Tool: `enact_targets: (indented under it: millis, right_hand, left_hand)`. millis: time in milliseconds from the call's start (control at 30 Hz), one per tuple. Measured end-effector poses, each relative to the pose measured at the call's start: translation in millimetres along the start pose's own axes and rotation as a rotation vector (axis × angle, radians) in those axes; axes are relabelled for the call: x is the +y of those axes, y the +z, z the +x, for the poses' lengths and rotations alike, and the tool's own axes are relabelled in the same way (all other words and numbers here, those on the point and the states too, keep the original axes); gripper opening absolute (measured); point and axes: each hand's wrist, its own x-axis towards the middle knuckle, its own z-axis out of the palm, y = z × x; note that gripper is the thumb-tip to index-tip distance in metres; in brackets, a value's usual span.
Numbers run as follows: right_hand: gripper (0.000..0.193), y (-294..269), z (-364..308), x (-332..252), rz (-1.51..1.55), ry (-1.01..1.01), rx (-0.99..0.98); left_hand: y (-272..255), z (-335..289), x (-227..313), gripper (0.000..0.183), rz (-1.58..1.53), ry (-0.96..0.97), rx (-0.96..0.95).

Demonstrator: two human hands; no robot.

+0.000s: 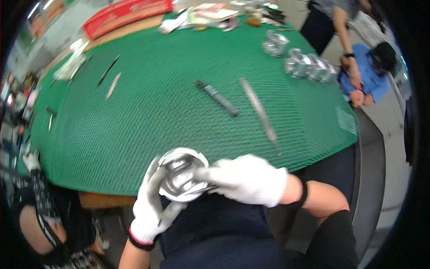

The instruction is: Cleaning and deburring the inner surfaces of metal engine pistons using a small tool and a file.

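Near the table's front edge, a shiny round metal part point(172, 186) with a recessed middle, piston-like in look, is tilted up toward me. My left hand point(150, 204), in a white glove, grips it by its left and lower rim. My gloved right hand point(246, 179) reaches in from the right with fingers closed, its fingertips over the part's face. A thin dark tool point(211, 188) shows under those fingers along the rim; blur hides its exact kind. Beyond my hands lie a dark rod-shaped tool point(218, 98) and a long flat file point(260, 110).
Green ribbed matting point(148, 112) covers the table. Shiny metal parts point(309, 66) stand at the far right. A red tray point(127, 15), papers and cloths point(210, 15) line the back. Co-workers are at the right point(369, 74) and left point(38, 206).
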Motion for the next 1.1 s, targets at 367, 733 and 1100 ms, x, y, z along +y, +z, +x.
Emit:
enact_targets:
  millis: [367,733,1100]
  right_hand:
    - [0.038,-59,-8,-7,0.079,0.289,-0.184]
    - [0.034,-45,-3,-12,-0.149,0.282,-0.309]
    - [0.036,-40,-5,-21,-0.087,0.367,-0.324]
  left_hand:
    - [-17,7,7,0.062,0.145,0.062,0.049]
    - [-11,6,22,0.037,0.309,-0.010,-0.056]
    - [-9,7,29,0.032,0.333,-0.012,-0.102]
